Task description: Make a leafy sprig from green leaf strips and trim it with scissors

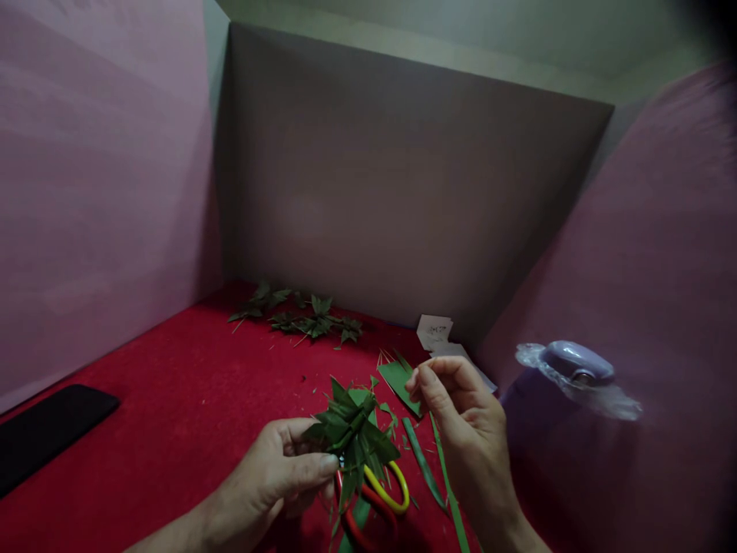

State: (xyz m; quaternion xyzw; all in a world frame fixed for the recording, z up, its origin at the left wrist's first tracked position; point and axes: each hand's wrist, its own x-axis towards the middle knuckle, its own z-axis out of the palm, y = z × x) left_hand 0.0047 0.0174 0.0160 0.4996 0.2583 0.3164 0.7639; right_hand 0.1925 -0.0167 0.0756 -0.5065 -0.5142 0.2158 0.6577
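My left hand (pixel 291 468) grips a leaf star (pixel 351 422), a spiky ornament of folded dark green strips, between thumb and fingers. To its right, my right hand (pixel 461 407) is raised, thumb and forefinger pinched together; whatever is between the tips is too small to make out. Scissors with red and yellow handles (pixel 403 491) lie below the star, partly hidden by it. Behind my right fingertips is a wide green leaf piece (pixel 397 384). Long leaf strips (pixel 424 465) lie between my hands, among small green scraps.
Several finished-looking leaf stars (pixel 318 316) lie at the back of the red cloth (pixel 190 376). White paper pieces (pixel 434 332) are at the back right. A purple container (pixel 546 399) with clear plastic stands at the right. A black phone-like slab (pixel 54 430) lies at the left. Walls enclose three sides.
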